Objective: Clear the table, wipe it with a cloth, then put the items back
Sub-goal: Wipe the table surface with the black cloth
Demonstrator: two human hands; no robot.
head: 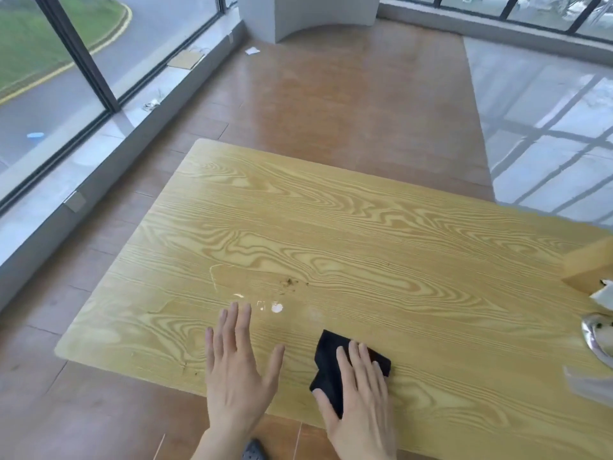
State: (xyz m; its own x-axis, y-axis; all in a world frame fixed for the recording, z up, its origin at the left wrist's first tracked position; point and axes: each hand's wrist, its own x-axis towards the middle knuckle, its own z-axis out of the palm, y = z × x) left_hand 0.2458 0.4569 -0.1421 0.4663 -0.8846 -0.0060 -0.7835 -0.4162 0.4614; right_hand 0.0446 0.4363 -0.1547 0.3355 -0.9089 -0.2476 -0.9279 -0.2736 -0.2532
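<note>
My right hand: flat, fingers spread, palm pressing the black cloth onto the table; nothing pinched.
My left hand: flat too, fingers splayed, palm down on bare wood, holding nothing, just left of the cloth.
Cloth: folded and dark, near my edge of the table, partly under my right fingers, corners sticking out beyond them.
Table: pale wood with strong grain, mostly bare.
Marks: a few white spots just past my left fingertips, a faint curved smear and dark specks further out.
Right edge: a shiny metal dish and a wooden box, well apart from my hands.
</note>
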